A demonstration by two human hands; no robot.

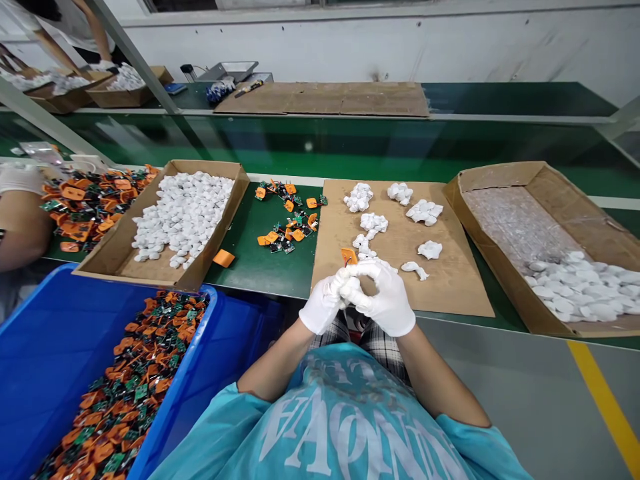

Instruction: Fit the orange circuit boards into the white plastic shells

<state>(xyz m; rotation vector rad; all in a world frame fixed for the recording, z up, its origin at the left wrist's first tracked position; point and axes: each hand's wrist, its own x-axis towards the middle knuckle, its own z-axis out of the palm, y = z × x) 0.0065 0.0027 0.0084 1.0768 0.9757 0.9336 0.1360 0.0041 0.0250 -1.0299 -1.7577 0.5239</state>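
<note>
My left hand (pixel 323 305) and my right hand (pixel 387 297), both in white gloves, meet over the front edge of a brown cardboard sheet (pixel 450 287). Their fingers are pinched together. An orange part (pixel 349 256) with thin wires juts up just beyond the fingertips of my left hand. Something white seems to lie between the fingers of both hands, but it blends with the gloves. Just behind the hands sits a white putty-like clump (pixel 365 247). Other white clumps (pixel 424 212) and a small curved white strip (pixel 415 270) lie on the sheet.
Left of the sheet lie orange parts with circuit boards (pixel 290 230). A cardboard tray of white pebble-shaped pieces (pixel 213 257) stands farther left, another tray (pixel 500 267) at right. A blue bin (pixel 45 373) holds more orange parts. A co-worker's arm (pixel 23 227) is at far left.
</note>
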